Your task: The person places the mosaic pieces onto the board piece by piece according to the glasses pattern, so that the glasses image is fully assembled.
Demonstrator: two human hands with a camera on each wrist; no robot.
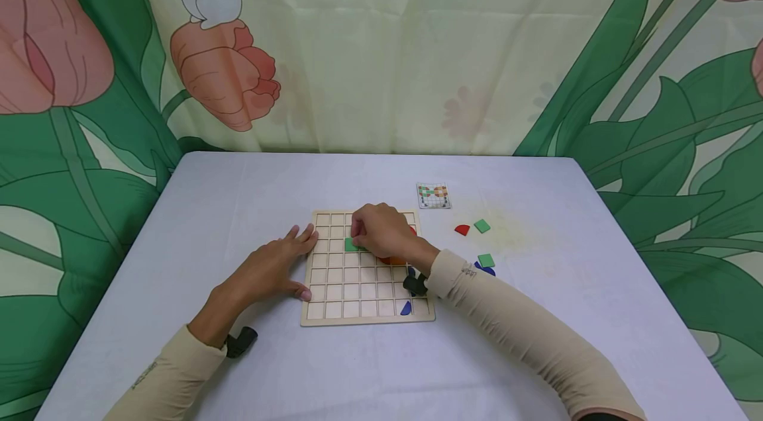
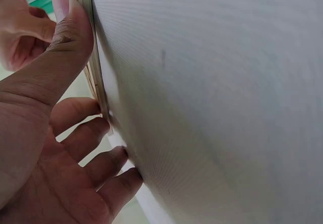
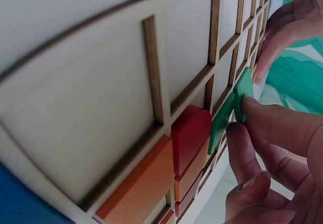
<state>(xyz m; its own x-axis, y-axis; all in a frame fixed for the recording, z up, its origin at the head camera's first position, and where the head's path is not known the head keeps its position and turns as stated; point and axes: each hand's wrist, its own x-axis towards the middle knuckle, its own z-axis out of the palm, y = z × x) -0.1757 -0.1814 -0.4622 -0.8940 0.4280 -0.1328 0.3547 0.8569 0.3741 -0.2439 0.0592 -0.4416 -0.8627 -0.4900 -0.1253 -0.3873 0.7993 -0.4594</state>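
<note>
Green tile point(image 3: 244, 90) pinched by right hand point(image 1: 381, 232), clear only in wrist view; left hand point(image 1: 277, 269) spread against board point(image 1: 334, 295).

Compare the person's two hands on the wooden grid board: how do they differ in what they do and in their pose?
The left hand lies flat with straight fingers against the left edge of the wooden grid board, while the right hand is curled over the board's upper cells. The left hand holds nothing; the right hand's fingers pinch a green tile, tilted at a cell. Both hands touch the board, and both arms wear beige sleeves.
</note>
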